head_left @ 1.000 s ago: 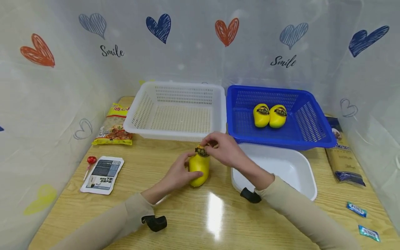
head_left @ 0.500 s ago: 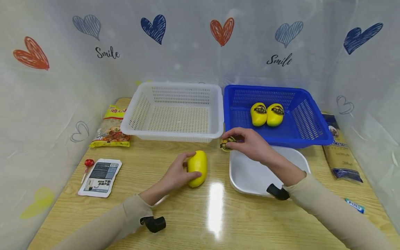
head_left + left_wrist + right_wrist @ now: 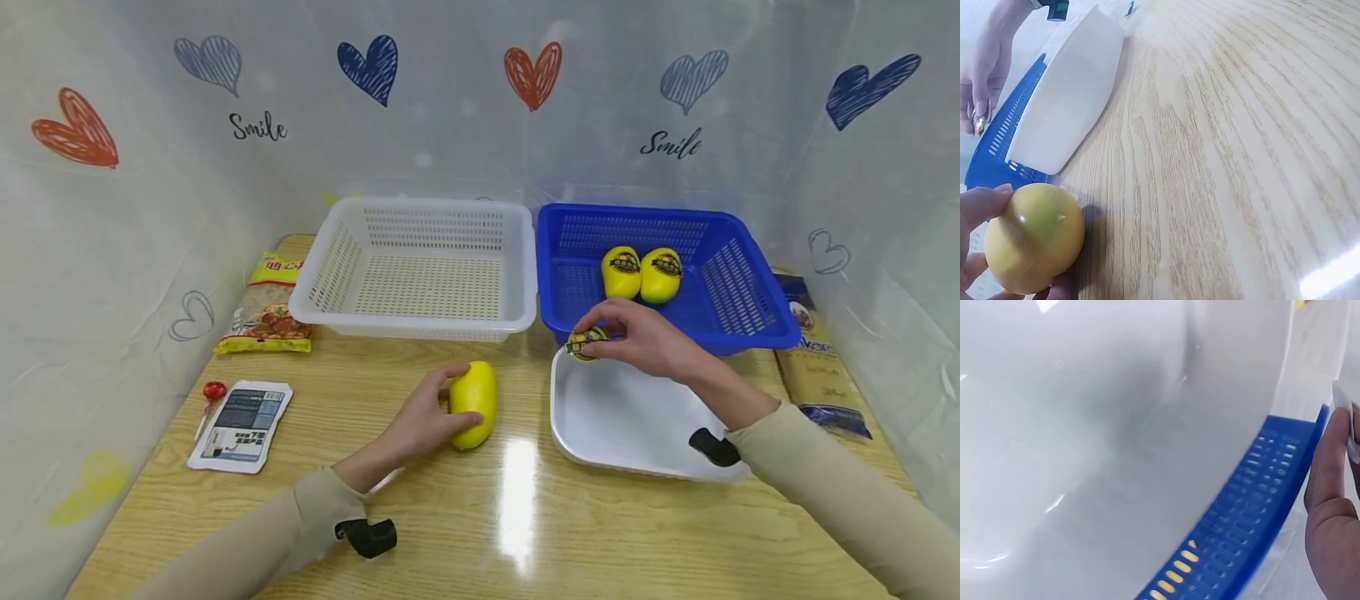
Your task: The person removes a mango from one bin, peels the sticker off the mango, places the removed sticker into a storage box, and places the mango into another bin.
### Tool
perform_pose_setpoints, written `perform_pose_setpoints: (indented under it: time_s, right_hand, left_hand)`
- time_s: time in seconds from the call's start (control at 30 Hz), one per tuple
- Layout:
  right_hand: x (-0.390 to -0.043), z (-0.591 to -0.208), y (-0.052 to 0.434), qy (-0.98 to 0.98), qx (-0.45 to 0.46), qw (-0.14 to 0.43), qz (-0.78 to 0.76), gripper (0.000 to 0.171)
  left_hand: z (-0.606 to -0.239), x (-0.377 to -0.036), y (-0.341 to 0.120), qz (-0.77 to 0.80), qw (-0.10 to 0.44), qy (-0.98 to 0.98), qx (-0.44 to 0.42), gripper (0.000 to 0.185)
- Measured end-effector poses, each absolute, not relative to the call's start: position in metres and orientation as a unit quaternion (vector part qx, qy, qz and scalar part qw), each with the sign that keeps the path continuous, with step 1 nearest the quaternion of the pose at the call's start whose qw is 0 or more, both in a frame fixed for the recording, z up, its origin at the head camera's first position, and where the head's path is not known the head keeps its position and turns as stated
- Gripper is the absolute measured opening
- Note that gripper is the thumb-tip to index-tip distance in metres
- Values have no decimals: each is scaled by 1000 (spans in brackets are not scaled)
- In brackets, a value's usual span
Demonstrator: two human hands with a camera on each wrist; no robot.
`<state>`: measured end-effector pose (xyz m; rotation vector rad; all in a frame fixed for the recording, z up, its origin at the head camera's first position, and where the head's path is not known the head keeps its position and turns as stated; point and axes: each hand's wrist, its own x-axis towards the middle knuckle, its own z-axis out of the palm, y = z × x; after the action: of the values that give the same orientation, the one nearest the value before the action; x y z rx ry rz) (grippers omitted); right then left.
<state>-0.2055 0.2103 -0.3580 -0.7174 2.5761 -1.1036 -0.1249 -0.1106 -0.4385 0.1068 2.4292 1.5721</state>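
Observation:
My left hand (image 3: 423,421) grips a yellow mango (image 3: 475,406) on the table, thumb on the near side and fingers on the far side. In the left wrist view the bare skin of the mango (image 3: 1035,237) shows, with fingertips around it. My right hand (image 3: 637,337) pinches a black-and-gold label sticker (image 3: 587,342) between thumb and fingers, over the back left rim of the white tub (image 3: 622,417). The sticker's pale underside (image 3: 1342,412) shows in the right wrist view. Two mangoes (image 3: 621,273) with similar stickers lie side by side in the blue basket (image 3: 738,329).
A white basket (image 3: 412,321) stands at the back, left of the blue one. To the left lie a snack bag (image 3: 264,308), a white flat pack (image 3: 242,427) and a red lollipop (image 3: 214,390). A brown-gold bag (image 3: 817,367) lies on the right.
My right hand has peeled the sticker off the mango and moved right with it, over the white tub. My left hand keeps its grip on the mango. The view has shifted slightly.

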Motion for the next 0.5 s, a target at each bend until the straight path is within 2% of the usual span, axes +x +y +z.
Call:
perform_pose_setpoints:
  time_s: [0.27,0.5]
  right_hand:
    - [-209,-365,221,866,-268,151,-394,16]
    - [-202,-375,223,857,-294,152,-395,15]
  left_hand:
    - [-439,-125,-111,540,122,832,39,71]
    - [-438,-125,-112,540,126,831,38,71]
